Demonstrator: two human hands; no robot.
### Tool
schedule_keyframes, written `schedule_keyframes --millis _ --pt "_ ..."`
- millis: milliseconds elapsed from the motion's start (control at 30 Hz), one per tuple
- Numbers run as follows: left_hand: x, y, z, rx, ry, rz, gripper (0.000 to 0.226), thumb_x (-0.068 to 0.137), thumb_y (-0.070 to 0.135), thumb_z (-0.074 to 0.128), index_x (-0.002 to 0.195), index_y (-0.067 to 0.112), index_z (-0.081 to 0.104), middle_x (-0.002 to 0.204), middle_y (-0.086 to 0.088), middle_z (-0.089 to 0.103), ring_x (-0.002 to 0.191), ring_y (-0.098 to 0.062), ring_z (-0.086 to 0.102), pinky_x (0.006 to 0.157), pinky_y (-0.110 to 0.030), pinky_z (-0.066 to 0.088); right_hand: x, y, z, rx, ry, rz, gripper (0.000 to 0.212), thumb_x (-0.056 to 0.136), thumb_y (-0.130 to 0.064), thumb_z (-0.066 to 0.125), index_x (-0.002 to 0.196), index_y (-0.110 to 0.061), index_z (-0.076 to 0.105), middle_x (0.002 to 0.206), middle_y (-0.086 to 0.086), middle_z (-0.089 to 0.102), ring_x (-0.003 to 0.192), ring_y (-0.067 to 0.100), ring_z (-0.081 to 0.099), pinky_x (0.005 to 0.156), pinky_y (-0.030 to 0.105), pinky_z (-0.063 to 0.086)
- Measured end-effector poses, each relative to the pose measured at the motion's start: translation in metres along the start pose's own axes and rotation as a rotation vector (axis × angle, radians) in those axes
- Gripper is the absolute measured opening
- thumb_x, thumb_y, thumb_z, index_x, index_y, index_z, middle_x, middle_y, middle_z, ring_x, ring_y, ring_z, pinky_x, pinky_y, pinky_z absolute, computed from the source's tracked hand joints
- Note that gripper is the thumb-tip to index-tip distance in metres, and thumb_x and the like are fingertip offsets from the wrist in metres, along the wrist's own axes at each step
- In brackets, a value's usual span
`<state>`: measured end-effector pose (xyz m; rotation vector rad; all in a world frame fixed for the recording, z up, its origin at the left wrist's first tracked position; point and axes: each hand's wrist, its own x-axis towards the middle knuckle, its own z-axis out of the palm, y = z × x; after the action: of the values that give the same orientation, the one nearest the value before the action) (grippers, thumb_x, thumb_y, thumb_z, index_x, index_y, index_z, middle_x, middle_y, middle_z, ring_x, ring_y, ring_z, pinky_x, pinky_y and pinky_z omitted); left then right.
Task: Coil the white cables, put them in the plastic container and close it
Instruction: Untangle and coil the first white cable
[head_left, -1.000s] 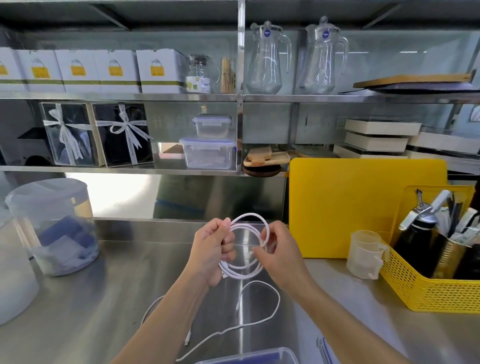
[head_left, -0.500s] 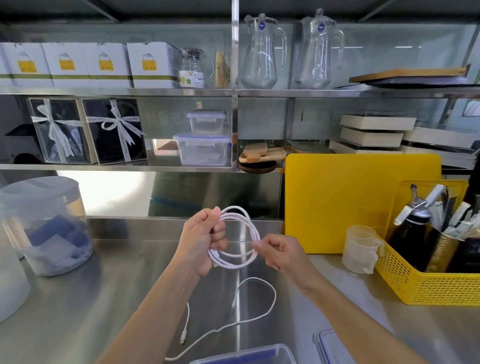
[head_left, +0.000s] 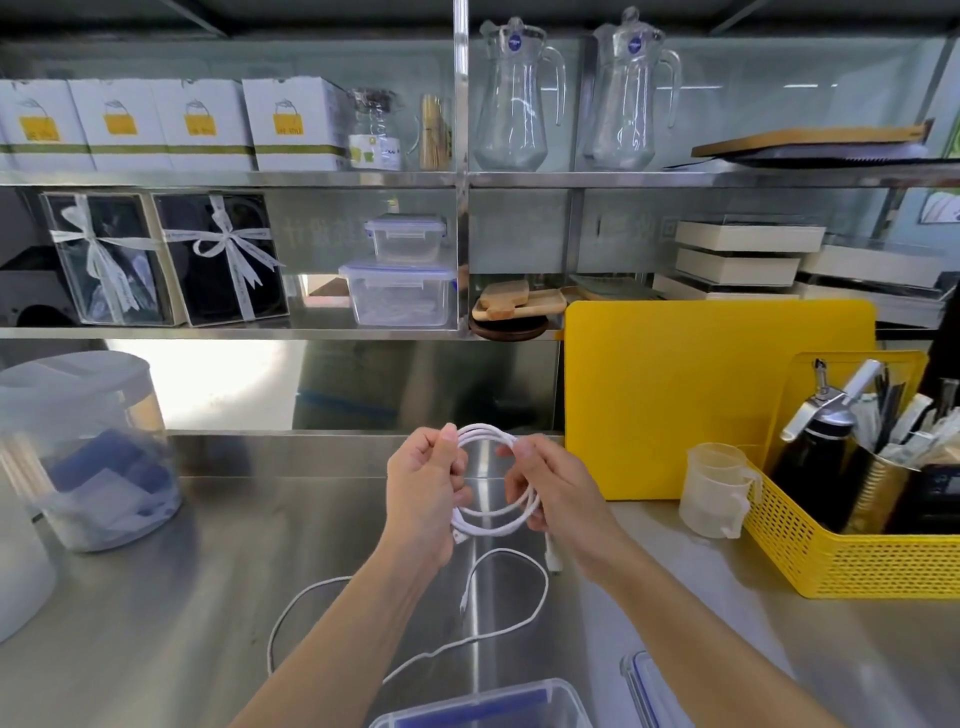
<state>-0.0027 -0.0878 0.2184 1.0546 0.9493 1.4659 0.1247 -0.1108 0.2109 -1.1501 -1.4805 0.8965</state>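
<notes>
While both hands meet at the centre of the frame above the steel tabletop (head_left: 156, 597), they hold one coiled white cable (head_left: 493, 522) between them. The left hand (head_left: 423, 499) is closed on the left side of the coil, thumb pressed over the top strands and fingers curled behind them. The right hand (head_left: 553, 493) is closed on the right side, its fingertips pinching the upper loops and the lower strands running under its palm. The coil stands roughly upright, in several loops, with one connector poking out at its lower left by the left palm and another short end hanging below the right hand.

A second white cable (head_left: 511, 623) lies loose on the tabletop just below the hands, uncoiled, curving from the lower centre out to the left behind the left forearm. At the bottom edge of the frame, right of centre, sits the open clear plastic container (head_left: 478, 704), only its far rim showing, with something blue inside. Its lid (head_left: 641, 691) lies just to the right, partly hidden by the right forearm.

On the right of the frame a yellow cutting board (head_left: 701, 395) leans against the back wall, with a small translucent measuring cup (head_left: 714, 488) and a yellow basket (head_left: 857, 561) of tools in front of it. A large lidded clear jar (head_left: 88, 452) stands at the left.
</notes>
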Motion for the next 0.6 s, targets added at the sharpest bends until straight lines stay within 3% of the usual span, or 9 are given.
schedule_keyframes --millis 67,167,267,367,433,500,600 --pt "-0.004 0.005 0.0 0.037 -0.059 -0.038 0.028 0.096 0.016 0.045 0.073 0.005 0.055 0.054 -0.004 0.049 0.039 -0.009 0.042 0.043 -0.023 0.044 0.003 0.001 0.002 -0.039 0.11 -0.037 0.026 0.097 -0.025 0.039 0.081 -0.018 0.058 0.058 -0.003 0.051 0.045 0.003 0.042 0.043 0.013 0.032" --pt "-0.002 0.022 -0.014 0.101 -0.331 -0.251 0.026 0.096 0.015 0.044 0.085 0.001 0.063 0.067 -0.014 0.064 0.051 -0.018 0.063 0.057 -0.035 0.059 0.006 0.001 -0.014 0.003 0.066 -0.025 0.029 0.097 -0.017 0.04 0.076 -0.013 0.059 0.046 -0.007 0.045 0.036 0.003 0.035 0.035 0.013 0.027" --pt "0.003 0.036 -0.033 0.319 -0.576 -0.476 0.026 0.093 0.023 0.05 0.084 0.006 0.067 0.072 -0.011 0.07 0.06 -0.017 0.067 0.051 -0.025 0.054 0.007 0.001 -0.037 0.012 -0.049 0.019 0.028 0.097 -0.016 0.04 0.077 -0.007 0.059 0.044 -0.006 0.039 0.037 0.01 0.028 0.035 0.019 0.021" --pt "0.013 0.043 -0.046 0.429 -0.626 -0.487 0.026 0.089 0.018 0.054 0.071 0.004 0.066 0.052 -0.003 0.06 0.043 -0.007 0.05 0.04 -0.015 0.038 0.006 0.001 -0.05 -0.164 -0.15 0.041 0.028 0.096 -0.017 0.042 0.079 -0.006 0.062 0.05 -0.002 0.039 0.041 0.007 0.031 0.04 0.017 0.025" --pt "0.017 0.045 -0.048 0.439 -0.609 -0.45 0.029 0.091 0.016 0.052 0.068 0.005 0.065 0.051 -0.002 0.058 0.044 -0.007 0.048 0.043 -0.016 0.04 0.007 0.003 -0.049 -0.365 -0.211 0.053 0.028 0.096 -0.019 0.043 0.083 -0.003 0.062 0.057 0.003 0.043 0.051 0.013 0.038 0.049 0.024 0.033" --pt "0.015 0.044 -0.045 0.488 -0.643 -0.39 0.031 0.092 0.016 0.051 0.068 0.008 0.071 0.069 -0.001 0.067 0.065 -0.01 0.059 0.058 -0.02 0.047 0.008 0.008 -0.044 -0.464 -0.212 0.058 0.028 0.095 -0.022 0.044 0.086 -0.003 0.063 0.064 0.009 0.047 0.062 0.023 0.041 0.059 0.035 0.034" --pt "0.003 0.034 -0.038 0.572 -0.729 -0.348 0.02 0.085 0.02 0.06 0.074 0.018 0.078 0.097 0.007 0.072 0.102 -0.011 0.058 0.087 -0.027 0.043 0.008 0.01 -0.038 -0.494 -0.154 0.024 0.027 0.095 -0.022 0.044 0.085 -0.006 0.063 0.069 0.01 0.052 0.066 0.024 0.046 0.062 0.039 0.038"
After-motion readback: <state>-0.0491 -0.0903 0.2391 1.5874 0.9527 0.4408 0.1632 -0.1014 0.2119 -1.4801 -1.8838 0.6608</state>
